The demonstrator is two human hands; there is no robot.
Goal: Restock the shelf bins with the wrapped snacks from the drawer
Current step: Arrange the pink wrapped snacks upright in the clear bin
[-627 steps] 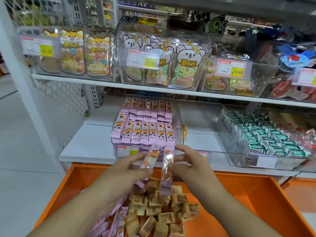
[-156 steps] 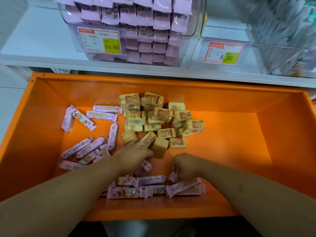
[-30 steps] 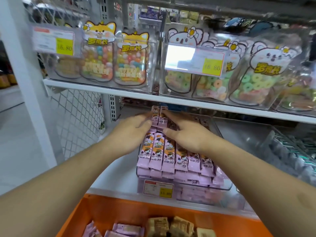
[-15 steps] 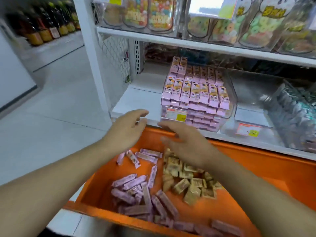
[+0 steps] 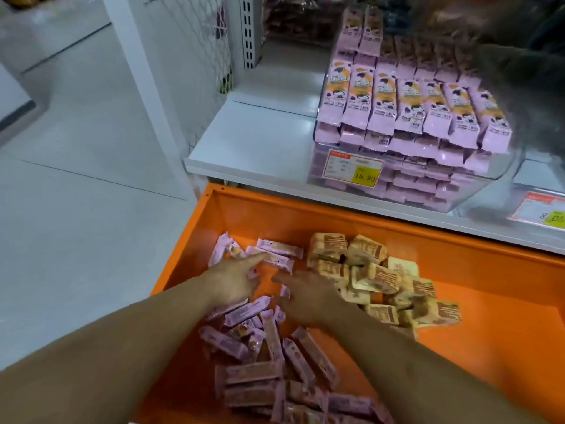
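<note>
An orange drawer [image 5: 489,341] stands pulled out below the white shelf [image 5: 260,142]. Loose pink wrapped snack bars [image 5: 260,347] lie in its left half, tan square wrapped snacks [image 5: 379,280] in a heap to their right. My left hand [image 5: 235,281] hovers open over the pink bars, its forefinger stretched toward the far ones. Beside it my right hand [image 5: 308,296] is spread open, fingers down among the bars, holding nothing. On the shelf a clear bin [image 5: 477,191] is stacked with rows of pink bars [image 5: 409,105].
A price tag [image 5: 354,169] reading 15.80 is stuck on the bin's front. A second clear bin with a tag [image 5: 541,212] stands to the right. A white upright with wire mesh [image 5: 195,65] borders the shelf on the left; grey floor lies beyond.
Both hands left the pink bars in the shelf bin and came down into the drawer. My view tilted down and closer to the drawer.
</note>
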